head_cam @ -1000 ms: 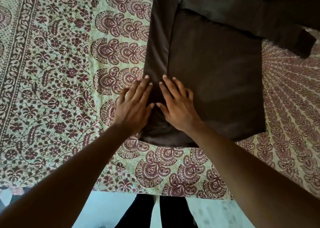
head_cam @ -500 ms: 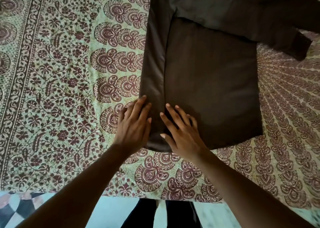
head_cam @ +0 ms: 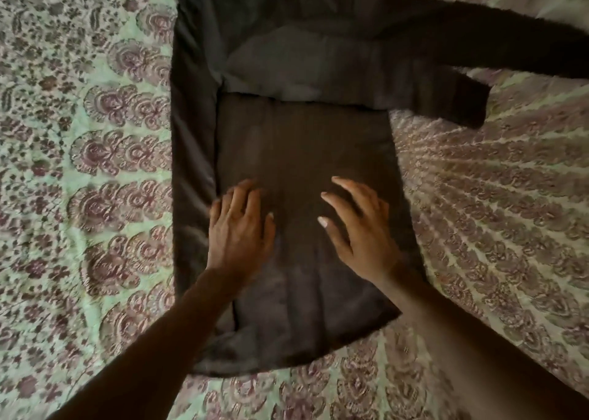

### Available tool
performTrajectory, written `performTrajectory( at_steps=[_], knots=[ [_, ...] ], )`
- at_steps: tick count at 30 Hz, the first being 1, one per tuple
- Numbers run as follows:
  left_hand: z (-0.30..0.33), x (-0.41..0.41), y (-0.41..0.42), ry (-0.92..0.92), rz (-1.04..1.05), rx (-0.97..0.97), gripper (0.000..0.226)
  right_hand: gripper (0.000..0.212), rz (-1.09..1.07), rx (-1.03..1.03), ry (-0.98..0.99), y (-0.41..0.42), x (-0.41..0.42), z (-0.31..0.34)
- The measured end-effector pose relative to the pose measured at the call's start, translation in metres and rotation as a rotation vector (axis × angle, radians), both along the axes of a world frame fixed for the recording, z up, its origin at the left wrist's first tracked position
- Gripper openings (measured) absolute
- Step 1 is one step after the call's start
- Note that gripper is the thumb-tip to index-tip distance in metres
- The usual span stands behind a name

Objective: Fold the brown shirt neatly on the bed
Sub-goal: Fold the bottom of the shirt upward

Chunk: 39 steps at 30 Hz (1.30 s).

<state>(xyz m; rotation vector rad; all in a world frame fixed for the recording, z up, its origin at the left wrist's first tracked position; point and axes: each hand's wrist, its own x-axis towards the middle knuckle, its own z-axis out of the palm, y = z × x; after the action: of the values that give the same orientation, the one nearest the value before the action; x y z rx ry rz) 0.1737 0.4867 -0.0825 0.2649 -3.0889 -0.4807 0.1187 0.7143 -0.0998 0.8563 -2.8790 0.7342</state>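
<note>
While the brown shirt point(head_cam: 302, 151) is lying on the bed point(head_cam: 95, 164), left hand point(head_cam: 239, 231) at nine o'clock and right hand point(head_cam: 360, 228) at three are resting on it, fingers spread.

We are seeing our two forearms bare from the lower edge up to the wrists, wearing no sleeves, watch or bracelets. Our left hand point(head_cam: 239, 231) and right hand point(head_cam: 360, 231) are showing no rings, and the fingernails are looking pale and fairly long.

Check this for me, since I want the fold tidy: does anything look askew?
Yes. On the brown shirt, one sleeve still sticks out unfolded to the right over the bedsheet, and the bottom hem runs slanted and rumpled rather than square.
</note>
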Motion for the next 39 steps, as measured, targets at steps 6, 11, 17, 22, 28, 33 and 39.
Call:
performTrajectory(
  at_steps=[6,11,17,22,28,33,39],
  knots=[
    [0.001,-0.139,0.052,-0.027,-0.092,0.119,0.067,0.039,-0.263,0.023,0.034,0.053,-0.147,0.012],
    [-0.013,-0.230,0.082,-0.076,-0.139,0.093,0.077,0.055,-0.473,0.192,-0.083,0.090,-0.251,0.009],
    [-0.033,-0.252,0.075,-0.241,-0.162,0.037,0.079,0.052,-0.502,0.299,-0.278,0.125,-0.302,-0.003],
    [-0.023,-0.266,0.061,-0.337,-0.100,0.369,0.077,0.029,-0.540,0.076,-0.184,0.099,-0.274,0.026],
    [0.039,-0.265,0.039,-0.191,0.379,1.307,0.015,0.013,-0.251,0.017,0.106,0.024,-0.166,0.060],
    [0.041,-0.203,0.011,-0.240,0.335,1.558,0.049,0.012,-0.161,0.049,0.111,-0.052,-0.076,0.060],
    [0.015,-0.125,-0.052,-0.192,0.622,1.266,0.038,0.020,-0.068,-0.080,-0.055,-0.123,0.014,0.040]
  ],
)
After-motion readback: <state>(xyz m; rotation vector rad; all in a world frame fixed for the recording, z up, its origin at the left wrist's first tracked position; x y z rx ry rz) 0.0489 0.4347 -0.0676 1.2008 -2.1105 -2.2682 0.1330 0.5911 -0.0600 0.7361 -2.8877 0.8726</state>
